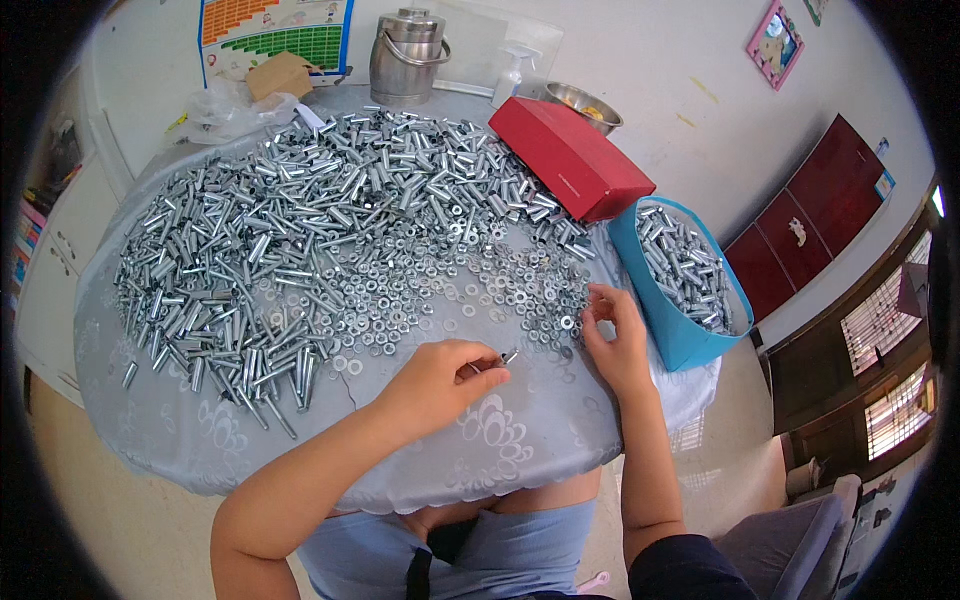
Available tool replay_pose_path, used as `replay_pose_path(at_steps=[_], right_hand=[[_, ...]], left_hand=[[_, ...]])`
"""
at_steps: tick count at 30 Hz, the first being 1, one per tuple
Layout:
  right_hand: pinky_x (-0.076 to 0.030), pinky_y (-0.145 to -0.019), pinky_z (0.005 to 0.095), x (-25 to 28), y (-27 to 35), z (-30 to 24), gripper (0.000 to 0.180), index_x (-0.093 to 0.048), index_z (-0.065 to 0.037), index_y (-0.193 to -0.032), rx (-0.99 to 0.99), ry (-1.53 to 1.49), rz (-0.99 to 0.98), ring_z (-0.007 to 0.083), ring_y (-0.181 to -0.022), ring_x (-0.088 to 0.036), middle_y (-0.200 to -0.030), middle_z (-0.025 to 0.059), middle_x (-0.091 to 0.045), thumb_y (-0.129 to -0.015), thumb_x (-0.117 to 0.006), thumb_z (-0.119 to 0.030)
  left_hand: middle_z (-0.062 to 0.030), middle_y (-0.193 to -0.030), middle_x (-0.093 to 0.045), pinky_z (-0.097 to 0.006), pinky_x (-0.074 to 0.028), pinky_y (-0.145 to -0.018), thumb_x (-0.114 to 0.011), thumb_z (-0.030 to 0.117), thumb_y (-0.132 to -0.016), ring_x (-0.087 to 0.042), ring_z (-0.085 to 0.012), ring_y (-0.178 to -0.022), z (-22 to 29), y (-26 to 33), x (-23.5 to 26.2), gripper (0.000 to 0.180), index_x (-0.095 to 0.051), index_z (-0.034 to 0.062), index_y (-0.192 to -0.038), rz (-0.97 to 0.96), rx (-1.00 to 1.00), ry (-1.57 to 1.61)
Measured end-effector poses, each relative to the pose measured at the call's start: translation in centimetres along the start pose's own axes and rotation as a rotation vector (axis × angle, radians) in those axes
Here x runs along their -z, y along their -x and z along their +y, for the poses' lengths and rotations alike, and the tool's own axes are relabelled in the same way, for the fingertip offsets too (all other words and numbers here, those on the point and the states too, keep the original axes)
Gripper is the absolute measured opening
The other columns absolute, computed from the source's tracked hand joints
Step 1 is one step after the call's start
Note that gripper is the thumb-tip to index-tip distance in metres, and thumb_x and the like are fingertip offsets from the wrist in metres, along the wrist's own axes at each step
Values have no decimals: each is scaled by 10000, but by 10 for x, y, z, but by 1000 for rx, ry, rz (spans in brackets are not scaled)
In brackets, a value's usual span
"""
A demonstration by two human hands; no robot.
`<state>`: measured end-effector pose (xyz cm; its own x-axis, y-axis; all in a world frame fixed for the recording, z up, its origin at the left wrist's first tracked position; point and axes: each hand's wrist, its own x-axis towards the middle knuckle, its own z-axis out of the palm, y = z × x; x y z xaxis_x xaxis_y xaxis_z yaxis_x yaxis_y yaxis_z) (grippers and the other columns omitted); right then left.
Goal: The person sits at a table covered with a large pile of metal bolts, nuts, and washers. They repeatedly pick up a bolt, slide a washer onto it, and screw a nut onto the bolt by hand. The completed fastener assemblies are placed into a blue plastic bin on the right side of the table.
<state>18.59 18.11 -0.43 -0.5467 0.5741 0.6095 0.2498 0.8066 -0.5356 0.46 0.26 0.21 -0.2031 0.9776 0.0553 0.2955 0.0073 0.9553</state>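
My left hand (445, 378) is closed over the bare front part of the table, pinching a small metal bolt (510, 356) whose tip sticks out past the thumb. Most of the bolt is hidden by the fingers. At the right edge of a spread of washers and nuts (520, 285) hovers my right hand (616, 338), thumb and forefinger curved but apart, with nothing visible between them. Behind and to the left lies a large heap of silvery metal sleeves and bolts (330, 190). Beside my right hand, a blue fabric bin (685, 348) holds many metal bolt pieces.
A red box (570, 160) lies tilted at the heap's right back. Along the wall stand a steel lidded pot (408, 65), a spray bottle (512, 75) and a steel bowl (585, 105). A plastic bag (225, 110) lies back left. The grey tablecloth (400, 470) hangs over the front edge.
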Motion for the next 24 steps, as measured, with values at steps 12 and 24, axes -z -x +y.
replay_pose_path(at_steps=[12, 24], right_hand=[[-491, -790, 271, -38, 20, -59, 305, -559, 30, -1003, 2, -474, -88, 157, -873, -601, -924, 91, -603, -726, -647, 122], [-504, -725, 276, -36, 19, -61, 173, -622, 1, -862, 171, -281, -46, 186, -810, -644, -875, 103, -664, -721, -637, 100]], left_hand=[[-124, -715, -631, -284, -458, -594, -626, 228, -824, -598, -160, -636, -8, -3, 0, 290, -623, -37, -940, -2, -18, 20], [-127, -717, -638, -283, -459, -594, -623, 222, -825, -602, -175, -626, -7, -2, 1, 284, -630, -31, -955, 1, -56, -17]])
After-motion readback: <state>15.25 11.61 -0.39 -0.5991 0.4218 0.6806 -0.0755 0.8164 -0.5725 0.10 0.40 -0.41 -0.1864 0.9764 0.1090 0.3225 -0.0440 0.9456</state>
